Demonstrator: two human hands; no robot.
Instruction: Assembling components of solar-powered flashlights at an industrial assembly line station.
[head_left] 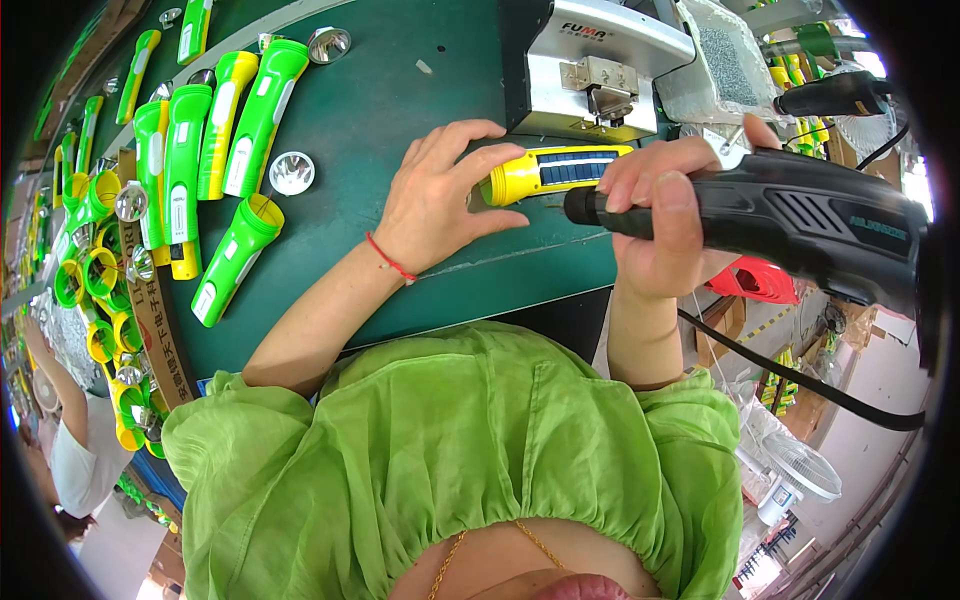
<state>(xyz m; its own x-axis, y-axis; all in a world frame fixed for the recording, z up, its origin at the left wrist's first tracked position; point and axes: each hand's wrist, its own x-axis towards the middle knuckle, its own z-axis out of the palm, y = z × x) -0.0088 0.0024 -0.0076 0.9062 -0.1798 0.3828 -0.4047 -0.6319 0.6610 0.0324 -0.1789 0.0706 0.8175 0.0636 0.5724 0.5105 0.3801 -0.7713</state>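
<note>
My left hand (435, 190) holds the left end of a yellow flashlight body (505, 180) between thumb and forefinger. The flashlight lies on its side on the green table, with a dark solar panel (578, 167) along it. My right hand (665, 205) is closed around a black electric screwdriver (790, 215). Its thin bit points left, just below the flashlight; whether it touches a screw is too small to tell. The right fingers partly cover the flashlight's far end.
Several green and yellow flashlights (265, 120) lie at the left, beside loose reflectors (292, 173). A metal machine (600, 70) stands behind the flashlight, next to a white tray (722, 65) of small screws. The screwdriver's cable (800, 375) hangs at the right. A co-worker's arm (62, 385) shows far left.
</note>
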